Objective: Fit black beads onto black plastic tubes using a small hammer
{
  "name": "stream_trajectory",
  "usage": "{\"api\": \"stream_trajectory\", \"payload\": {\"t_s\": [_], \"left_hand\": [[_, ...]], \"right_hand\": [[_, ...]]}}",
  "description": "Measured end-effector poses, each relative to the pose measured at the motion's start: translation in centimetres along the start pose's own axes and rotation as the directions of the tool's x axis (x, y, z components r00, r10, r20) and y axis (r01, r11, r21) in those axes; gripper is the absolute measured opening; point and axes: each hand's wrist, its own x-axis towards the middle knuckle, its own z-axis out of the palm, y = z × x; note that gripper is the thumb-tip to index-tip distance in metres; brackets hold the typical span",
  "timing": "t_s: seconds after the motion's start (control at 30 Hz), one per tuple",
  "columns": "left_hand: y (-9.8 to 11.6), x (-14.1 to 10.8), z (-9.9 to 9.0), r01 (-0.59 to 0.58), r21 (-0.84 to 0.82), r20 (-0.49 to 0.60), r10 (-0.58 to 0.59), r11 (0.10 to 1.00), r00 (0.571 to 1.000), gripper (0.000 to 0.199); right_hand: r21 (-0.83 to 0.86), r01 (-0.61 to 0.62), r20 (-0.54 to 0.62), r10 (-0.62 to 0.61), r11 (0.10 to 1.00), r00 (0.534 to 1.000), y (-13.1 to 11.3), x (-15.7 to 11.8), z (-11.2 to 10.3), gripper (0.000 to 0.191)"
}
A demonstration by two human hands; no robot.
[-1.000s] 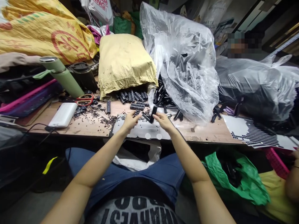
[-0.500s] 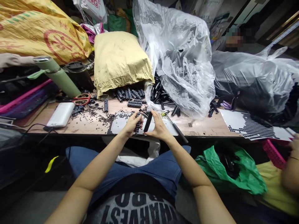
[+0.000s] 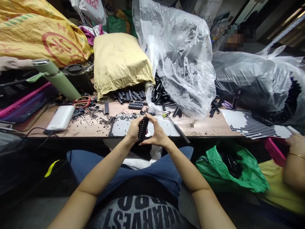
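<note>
My left hand [image 3: 133,128] is closed around a black piece studded with small pale-marked squares [image 3: 142,129]. From the other side, my right hand [image 3: 157,133] grips a plain black strip, its thumb and fingers at the two ends, now pressed against the studded piece. Both hands are over the front edge of a white sheet [image 3: 119,125]. Studded black pieces [image 3: 135,105] lie behind them, and small black bits [image 3: 101,117] are scattered to the left. A black-handled hammer [image 3: 177,127] rests to the right.
A yellow sack [image 3: 122,63] and a clear plastic bag [image 3: 186,63] of black parts stand behind. Red-handled scissors [image 3: 81,101], a white box [image 3: 61,117] and a green bottle [image 3: 58,79] are left. Another person's hand [image 3: 296,140] is at the far right.
My right hand has moved left, bringing the black strip from a gap away up against the studded piece in my left hand. The view has shifted slightly.
</note>
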Motion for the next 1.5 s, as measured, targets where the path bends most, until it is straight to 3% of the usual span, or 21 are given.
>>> {"api": "stream_trajectory", "payload": {"t_s": [0.13, 0.43, 0.5, 0.57, 0.63, 0.7, 0.77, 0.87, 0.97, 1.03, 1.17, 1.3, 1.4, 1.5], "left_hand": [[-0.3, -0.4, 0.3, 0.027, -0.064, 0.020, -0.026, 0.998, 0.999, 0.039], [-0.6, 0.6, 0.1, 0.143, 0.002, -0.013, -0.143, 0.990, 0.990, 0.038], [-1.3, 1.1, -0.3, 0.107, 0.070, -0.004, -0.107, 0.992, 0.994, 0.040], [-2.5, 1.5, -0.7, -0.047, 0.244, 0.003, 0.047, 0.969, 0.999, 0.037], [-4.1, 1.6, -1.1, -0.266, 0.504, 0.056, 0.277, 0.822, 0.959, 0.037], [-5.7, 1.7, -1.2, -0.399, 0.720, 0.171, 0.412, 0.568, 0.895, 0.046], [-7.1, 1.9, -1.2, -0.419, 0.824, 0.269, 0.389, 0.381, 0.881, 0.051], [-7.8, 2.8, -1.5, -0.430, 0.885, 0.373, 0.282, 0.177, 0.884, 0.044], [-7.2, 3.8, -2.6, -0.516, 0.857, 0.502, 0.230, -0.003, 0.833, 0.035], [-6.5, 4.1, -3.6, -0.573, 0.813, 0.581, 0.209, -0.100, 0.787, 0.034], [-6.1, 3.8, -4.7, -0.602, 0.773, 0.634, 0.196, -0.200, 0.749, 0.041], [-6.8, 2.9, -4.8, -0.557, 0.806, 0.590, 0.215, -0.198, 0.778, 0.044], [-7.5, 2.7, -5.0, -0.519, 0.840, 0.543, 0.269, -0.161, 0.795, 0.043], [-8.2, 2.7, -5.2, -0.515, 0.847, 0.530, 0.303, -0.135, 0.792, 0.044]], "right_hand": [[0.011, 0.032, 0.016, -0.032, 0.999, 0.999, 0.0, -0.1, 0.2, 0.113], [-0.098, -0.098, -0.012, 0.098, 0.990, 0.995, 0.6, -0.3, 1.8, 0.108], [-0.144, -0.137, -0.031, 0.134, 0.980, 0.991, 1.1, -0.4, 2.2, 0.109], [-0.208, -0.181, -0.079, 0.168, 0.961, 0.983, 2.1, -0.7, 2.7, 0.107], [-0.275, -0.230, -0.144, 0.197, 0.933, 0.970, 3.6, -1.2, 3.4, 0.098], [-0.329, -0.264, -0.185, 0.213, 0.907, 0.959, 5.1, -1.7, 4.1, 0.086], [-0.363, -0.263, -0.164, 0.217, 0.894, 0.962, 6.3, -2.3, 4.4, 0.081], [-0.418, -0.222, -0.097, 0.199, 0.881, 0.975, 7.6, -3.7, 3.2, 0.085], [-0.562, -0.210, -0.165, 0.140, 0.800, 0.976, 9.4, -5.8, -0.4, 0.068], [-0.697, -0.283, -0.268, 0.127, 0.659, 0.955, 11.0, -7.3, -3.2, 0.057], [-0.817, -0.441, -0.393, 0.200, 0.371, 0.897, 12.3, -9.6, -6.3, 0.048], [-0.808, -0.562, -0.496, 0.312, 0.176, 0.810, 10.5, -9.7, -6.3, 0.042], [-0.802, -0.575, -0.458, 0.451, 0.162, 0.766, 9.3, -9.3, -6.5, 0.040], [-0.696, -0.663, -0.430, 0.580, 0.275, 0.692, 7.3, -9.9, -6.4, 0.039]]}}
